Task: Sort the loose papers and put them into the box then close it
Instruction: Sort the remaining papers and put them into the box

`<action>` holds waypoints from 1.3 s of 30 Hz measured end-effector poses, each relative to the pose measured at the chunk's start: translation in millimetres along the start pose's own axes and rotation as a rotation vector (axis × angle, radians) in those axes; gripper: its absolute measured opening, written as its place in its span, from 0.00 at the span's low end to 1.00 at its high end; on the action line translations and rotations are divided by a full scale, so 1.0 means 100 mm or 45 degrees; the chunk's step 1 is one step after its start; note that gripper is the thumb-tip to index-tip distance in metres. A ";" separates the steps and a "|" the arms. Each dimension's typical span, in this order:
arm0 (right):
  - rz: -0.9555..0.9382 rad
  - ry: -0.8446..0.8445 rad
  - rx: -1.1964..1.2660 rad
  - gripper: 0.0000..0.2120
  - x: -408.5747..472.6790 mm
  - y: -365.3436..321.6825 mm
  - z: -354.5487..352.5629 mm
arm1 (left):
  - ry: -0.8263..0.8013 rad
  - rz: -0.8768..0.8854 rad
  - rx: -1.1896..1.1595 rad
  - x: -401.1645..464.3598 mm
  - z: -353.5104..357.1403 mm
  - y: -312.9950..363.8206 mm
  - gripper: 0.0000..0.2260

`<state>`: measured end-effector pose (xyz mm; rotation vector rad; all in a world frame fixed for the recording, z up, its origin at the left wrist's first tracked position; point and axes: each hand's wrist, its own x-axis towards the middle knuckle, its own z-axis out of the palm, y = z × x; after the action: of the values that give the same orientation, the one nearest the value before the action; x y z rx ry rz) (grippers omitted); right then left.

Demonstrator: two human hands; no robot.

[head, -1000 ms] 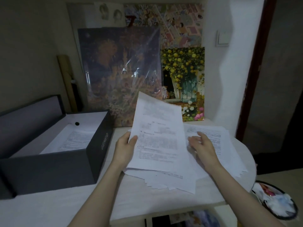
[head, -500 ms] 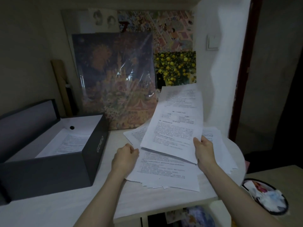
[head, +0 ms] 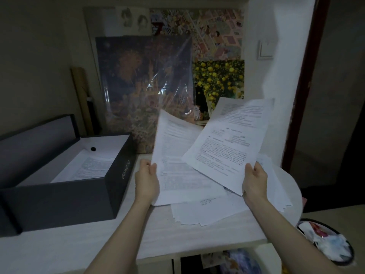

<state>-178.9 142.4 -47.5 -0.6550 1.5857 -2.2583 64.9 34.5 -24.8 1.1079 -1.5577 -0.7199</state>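
Two hands hold up one sheet each over a messy paper pile.

The near part of the white bench [head: 59,252] is bare, right up to its front edge. The left hand [head: 147,179] is pinched on the left edge of one sheet [head: 173,151]. The right hand [head: 254,178] is pinched on the bottom corner of another sheet [head: 233,143], tilted up. Under them the loose papers [head: 207,210] fan out, with some near the bench's round right edge. To the left sits the black box [head: 83,194], open, with a printed page [head: 87,167] inside. Far back, pictures [head: 146,89] lean on the wall.
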 end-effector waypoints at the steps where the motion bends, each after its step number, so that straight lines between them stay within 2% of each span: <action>1: -0.044 0.035 -0.037 0.12 -0.01 0.00 -0.01 | 0.079 -0.042 -0.085 0.02 -0.02 -0.02 0.07; 5: -0.206 0.127 -0.104 0.12 -0.07 -0.06 -0.01 | 0.252 -0.264 -0.322 0.12 -0.07 -0.11 0.10; 10: -0.244 0.051 -0.126 0.16 -0.06 -0.06 0.00 | 0.241 -0.387 -0.456 0.17 -0.06 -0.12 0.12; 18: 0.116 -0.510 0.060 0.12 -0.08 -0.06 0.06 | 0.108 -0.126 -0.375 0.03 0.02 0.01 0.10; 20: 0.216 -0.581 0.066 0.12 -0.08 -0.07 0.07 | 0.082 -0.075 -0.361 0.04 0.05 -0.01 0.10; 23: 0.304 -0.632 0.102 0.12 -0.10 -0.09 0.07 | 0.013 -0.132 -0.418 0.03 0.09 0.00 0.10; 26: 0.342 -0.689 0.149 0.12 -0.13 -0.14 0.06 | -0.157 -0.231 -0.508 -0.01 0.18 0.05 0.03; 29: 0.343 -0.693 0.169 0.11 -0.17 -0.19 0.09 | -0.268 -0.315 -0.549 -0.04 0.23 0.05 0.09; 32: 0.312 -0.669 0.118 0.14 -0.18 -0.19 0.09 | -0.165 -0.198 -0.441 -0.06 0.20 0.05 0.06; 34: 0.302 -0.734 0.027 0.17 -0.20 -0.19 0.10 | -0.080 -0.102 -0.444 -0.09 0.16 0.10 0.06; 37: 0.196 -0.819 -0.122 0.12 -0.24 -0.16 0.10 | -0.008 0.048 -0.463 -0.15 0.11 0.21 0.08; 39: 0.117 -0.843 -0.135 0.13 -0.25 -0.13 0.08 | -0.001 0.134 -0.482 -0.18 0.10 0.25 0.09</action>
<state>-153.4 152.1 -38.1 -1.1780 1.3569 -1.6411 48.2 60.1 -13.2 0.7404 -1.3957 -0.8984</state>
